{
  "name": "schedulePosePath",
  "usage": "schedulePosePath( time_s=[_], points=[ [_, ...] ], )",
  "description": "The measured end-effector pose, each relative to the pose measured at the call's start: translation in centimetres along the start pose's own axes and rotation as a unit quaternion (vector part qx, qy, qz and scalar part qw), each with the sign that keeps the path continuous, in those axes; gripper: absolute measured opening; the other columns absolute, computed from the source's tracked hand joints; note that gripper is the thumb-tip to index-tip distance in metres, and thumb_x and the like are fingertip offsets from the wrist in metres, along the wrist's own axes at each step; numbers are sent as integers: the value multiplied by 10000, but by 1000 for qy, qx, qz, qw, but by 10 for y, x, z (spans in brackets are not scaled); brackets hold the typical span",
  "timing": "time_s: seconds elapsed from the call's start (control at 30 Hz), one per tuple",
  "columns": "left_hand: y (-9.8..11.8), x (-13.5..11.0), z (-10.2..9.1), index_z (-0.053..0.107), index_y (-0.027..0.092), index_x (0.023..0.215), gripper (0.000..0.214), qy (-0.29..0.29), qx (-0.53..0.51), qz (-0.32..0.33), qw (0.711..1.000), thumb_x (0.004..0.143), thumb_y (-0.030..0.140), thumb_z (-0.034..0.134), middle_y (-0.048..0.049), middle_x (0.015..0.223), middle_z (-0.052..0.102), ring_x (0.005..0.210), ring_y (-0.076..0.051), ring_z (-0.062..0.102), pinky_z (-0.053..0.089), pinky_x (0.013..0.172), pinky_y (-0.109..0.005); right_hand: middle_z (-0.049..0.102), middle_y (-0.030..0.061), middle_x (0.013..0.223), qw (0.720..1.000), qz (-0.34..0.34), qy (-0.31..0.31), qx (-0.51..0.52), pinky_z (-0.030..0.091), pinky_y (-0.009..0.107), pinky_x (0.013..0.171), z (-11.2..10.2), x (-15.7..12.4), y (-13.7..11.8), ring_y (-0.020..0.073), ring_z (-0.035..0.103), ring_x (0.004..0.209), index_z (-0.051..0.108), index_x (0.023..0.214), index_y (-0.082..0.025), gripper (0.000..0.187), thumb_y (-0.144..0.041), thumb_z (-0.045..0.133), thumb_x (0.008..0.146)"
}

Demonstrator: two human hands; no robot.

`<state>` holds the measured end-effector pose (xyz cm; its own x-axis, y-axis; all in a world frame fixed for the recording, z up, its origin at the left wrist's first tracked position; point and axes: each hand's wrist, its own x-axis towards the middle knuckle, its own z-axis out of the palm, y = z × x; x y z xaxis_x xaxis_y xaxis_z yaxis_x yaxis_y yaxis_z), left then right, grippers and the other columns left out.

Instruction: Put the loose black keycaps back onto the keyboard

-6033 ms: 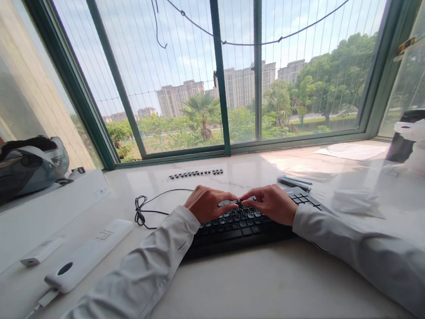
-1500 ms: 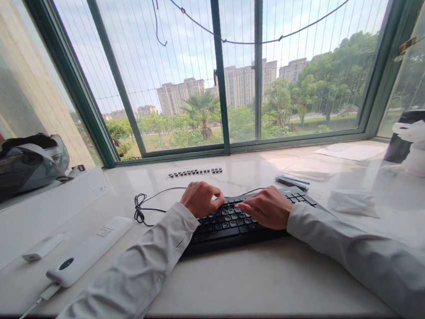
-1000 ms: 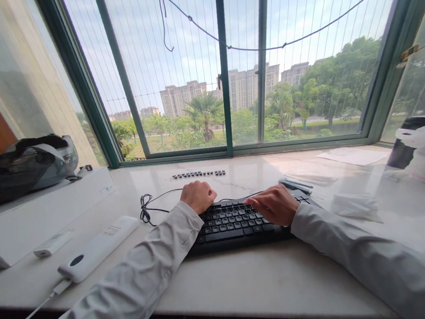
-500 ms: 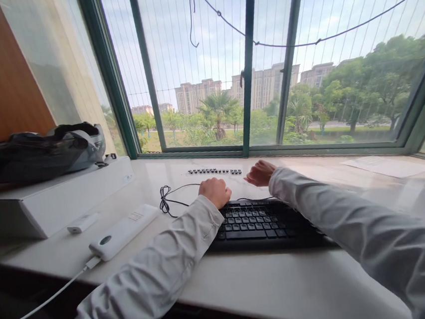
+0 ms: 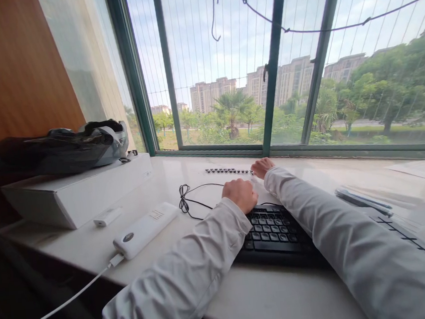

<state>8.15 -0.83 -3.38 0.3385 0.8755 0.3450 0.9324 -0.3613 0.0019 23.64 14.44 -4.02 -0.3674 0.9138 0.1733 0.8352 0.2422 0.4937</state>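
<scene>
The bench [image 5: 286,298] carries your keyboard [image 5: 274,235]. At its far left corner is your left hand [image 5: 240,195]; beyond its far edge, your right hand [image 5: 262,167]. Whether either grip is together or apart, I cannot tell. Small keys [image 5: 230,171] line up beyond the keyboard, ending beside your right hand.

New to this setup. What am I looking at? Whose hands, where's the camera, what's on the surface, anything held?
No robot: these are a person's bare hands, seen from one head-worn camera looking forward and down. On the pale surface by a window are a black keyboard, a row of small black pieces, a bundled black cable, a white device and a white box. The left hand is curled at the keyboard's far left corner; the right hand is at the row's right end. Whether either holds anything is hidden.
</scene>
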Motion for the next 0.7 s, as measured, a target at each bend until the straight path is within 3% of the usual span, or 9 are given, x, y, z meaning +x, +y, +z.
schedulePosePath(
  time_s=[0.23, 0.53, 0.7],
  points=[
    [0, 0, 0, 700, 162, 921, 350, 23, 1, 10, 1000, 817, 353, 426, -128, 846, 672, 834, -264, 633, 493, 712, -366, 672, 202, 992, 1000, -9, 4, 7, 412, 318, 730, 10, 7, -1, 252, 627, 927, 700, 942, -97, 244, -141, 489, 828],
    [1, 0, 0, 701, 167, 923, 345, 27, 6, 5, 1000, 827, 354, 428, -121, 851, 670, 847, -240, 631, 482, 742, -334, 679, 207, 960, 1000, -5, 23, 15, 413, 298, 713, 10, 10, -2, 243, 633, 906, 708, 919, -84, 244, -162, 492, 835],
    [-1, 2, 3, 698, 176, 908, 335, 43, 13, 5, 999, 814, 357, 431, -106, 819, 672, 818, -245, 636, 488, 713, -346, 702, 141, 936, 998, 1, 47, 28, 409, 299, 703, -3, 1, -3, 235, 641, 879, 710, 963, -180, 259, -253, 483, 864]
  ],
)
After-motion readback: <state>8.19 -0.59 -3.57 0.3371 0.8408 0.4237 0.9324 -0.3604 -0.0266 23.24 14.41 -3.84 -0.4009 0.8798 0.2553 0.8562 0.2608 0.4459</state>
